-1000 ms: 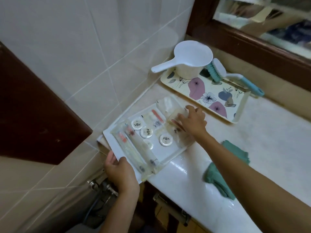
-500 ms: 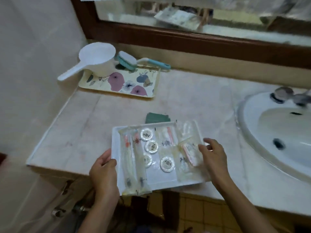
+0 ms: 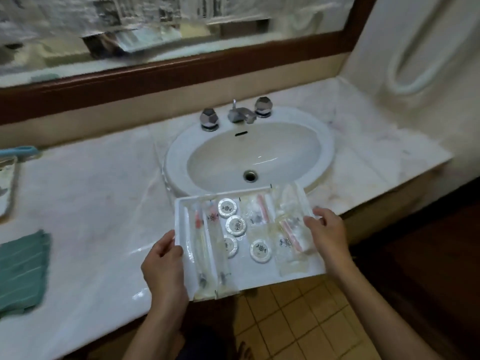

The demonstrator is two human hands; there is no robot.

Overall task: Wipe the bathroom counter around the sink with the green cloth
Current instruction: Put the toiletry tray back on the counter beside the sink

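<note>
I carry a white amenity tray (image 3: 262,280) in front of the sink (image 3: 322,141), over the counter's front edge. My left hand (image 3: 165,266) grips its left rim. My right hand (image 3: 328,235) grips its right rim, fingers over the plastic packets. The tray holds wrapped toothbrushes, round soaps and sachets. The green cloth (image 3: 22,271) lies crumpled on the marble counter (image 3: 104,203) at the far left, away from both hands.
Chrome tap and two knobs (image 3: 237,114) stand behind the basin. A floral tray's edge (image 3: 6,183) and a blue brush handle (image 3: 18,152) show at far left. A wood-framed mirror runs along the back. Tiled floor lies below the counter edge.
Both hands have carried the amenity tray rightward from the counter's left end to the front of the sink. The view swung right with it; the cloth stayed behind at left.
</note>
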